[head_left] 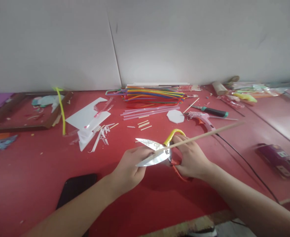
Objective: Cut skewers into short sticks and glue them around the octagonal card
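My right hand is closed around the handles of a pair of scissors, one yellow and one red. Its blades are spread and point left. A long thin wooden stick runs between the blades and slants up to the right, passing over my right hand. My left hand grips the stick's near end beside the blades; its fingertips are partly hidden. Behind the scissors, several short cut stick pieces lie on the red table.
A pink glue gun with a black cord, a cutter knife and a white octagon lie behind my right hand. Coloured pipe cleaners are stacked by the wall. A dark phone sits near my left forearm, a purple power strip at right.
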A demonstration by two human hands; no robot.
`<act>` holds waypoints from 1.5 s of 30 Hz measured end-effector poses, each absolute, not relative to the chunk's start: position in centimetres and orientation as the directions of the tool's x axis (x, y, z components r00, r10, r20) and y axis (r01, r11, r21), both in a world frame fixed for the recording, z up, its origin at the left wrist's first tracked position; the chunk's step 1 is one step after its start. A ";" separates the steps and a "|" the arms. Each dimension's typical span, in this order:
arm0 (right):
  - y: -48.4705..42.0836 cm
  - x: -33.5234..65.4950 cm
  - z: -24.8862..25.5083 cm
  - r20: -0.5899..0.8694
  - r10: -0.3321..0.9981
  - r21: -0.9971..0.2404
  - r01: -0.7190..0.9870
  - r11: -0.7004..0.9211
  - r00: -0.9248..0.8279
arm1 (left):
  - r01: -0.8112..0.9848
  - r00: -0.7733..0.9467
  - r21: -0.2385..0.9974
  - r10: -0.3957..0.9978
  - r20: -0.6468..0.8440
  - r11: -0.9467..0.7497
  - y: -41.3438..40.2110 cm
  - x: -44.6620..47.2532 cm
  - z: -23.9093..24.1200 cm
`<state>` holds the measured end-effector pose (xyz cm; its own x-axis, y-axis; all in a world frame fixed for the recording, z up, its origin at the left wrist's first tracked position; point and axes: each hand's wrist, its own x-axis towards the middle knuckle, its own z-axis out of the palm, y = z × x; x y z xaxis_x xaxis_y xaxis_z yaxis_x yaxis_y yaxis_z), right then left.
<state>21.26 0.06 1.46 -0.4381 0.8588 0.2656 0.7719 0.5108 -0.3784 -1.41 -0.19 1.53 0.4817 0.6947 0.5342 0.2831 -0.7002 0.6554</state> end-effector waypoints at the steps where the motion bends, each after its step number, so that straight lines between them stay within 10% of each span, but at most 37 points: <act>1: 0.0 21.3 1.5 0.269 0.857 -0.376 0.771 0.514 -0.440 | 0.271 0.486 0.655 0.688 0.540 -0.705 -0.2 -1.4 1.4; 25: 0.0 20.3 2.4 0.014 0.957 -0.431 0.862 0.267 -0.289 | 0.334 0.070 0.850 0.910 0.408 -0.407 -0.2 -0.3 2.1; 45: 0.0 20.6 2.3 0.137 0.923 -0.506 0.775 0.378 -0.361 | 0.300 0.151 0.825 0.878 0.455 -0.479 -0.2 -0.5 2.8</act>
